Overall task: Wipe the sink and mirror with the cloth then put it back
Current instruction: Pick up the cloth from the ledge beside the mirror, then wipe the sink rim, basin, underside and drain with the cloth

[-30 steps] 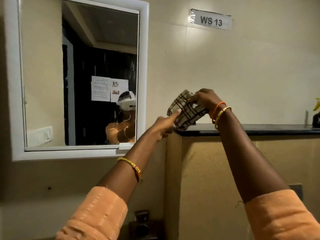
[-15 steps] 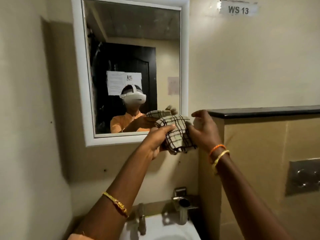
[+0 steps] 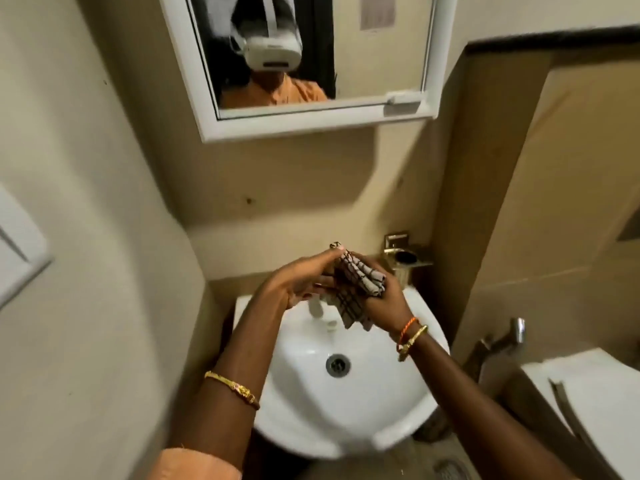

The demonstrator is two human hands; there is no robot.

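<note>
A folded beige cloth with dark checks hangs over the back of the white sink, above the tap area. My right hand grips the cloth from the right. My left hand touches its left side with fingers stretched along it. The white-framed mirror hangs on the wall above the sink and reflects a person in an orange top wearing a headset. The sink's drain sits in the bowl below my hands. The tap is mostly hidden behind my hands and the cloth.
A brass soap holder is fixed to the wall right of the sink. A dark ledge tops the tiled partition on the right. A toilet cistern and a metal spray tap stand at the lower right. Walls close in on the left.
Both hands brought the cloth down from the dark ledge, past the mirror, to just above the sink. The view tilted downward with them.
</note>
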